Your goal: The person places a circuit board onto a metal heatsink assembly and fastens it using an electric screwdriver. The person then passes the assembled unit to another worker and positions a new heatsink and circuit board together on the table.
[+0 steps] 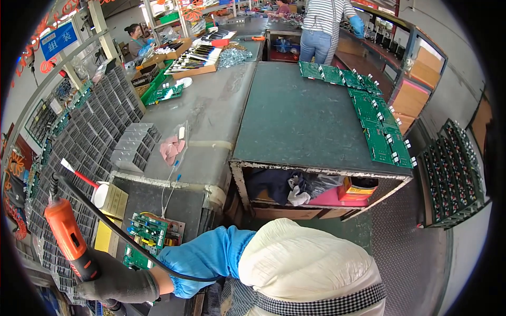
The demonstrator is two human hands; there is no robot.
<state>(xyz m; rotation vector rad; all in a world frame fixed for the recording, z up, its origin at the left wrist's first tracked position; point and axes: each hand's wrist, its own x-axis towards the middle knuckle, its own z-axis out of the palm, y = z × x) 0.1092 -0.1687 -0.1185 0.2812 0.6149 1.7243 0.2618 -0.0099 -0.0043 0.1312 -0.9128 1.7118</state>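
My right hand [118,280], in a dark grey glove below a blue sleeve cover, is closed around an orange and black electric screwdriver [67,231]. The tool stands tilted, its black cable curving from the top down across my forearm. My fingers hide its lower part. Beside the hand, a green circuit board [143,231] crowded with components lies on the dark bench surface, with thin wires running up from it. Just beyond the tool are a pale yellow container [112,200] and a red-handled brush [79,173]. My left hand is out of view.
Stacked grey metal parts [89,126] line the left side. Green circuit boards [377,121] lie along the right table's edge. Past the pink scraps [171,149] lies a tray of brushes [197,57]. A rack [450,176] stands at right; a person [319,29] stands at the back.
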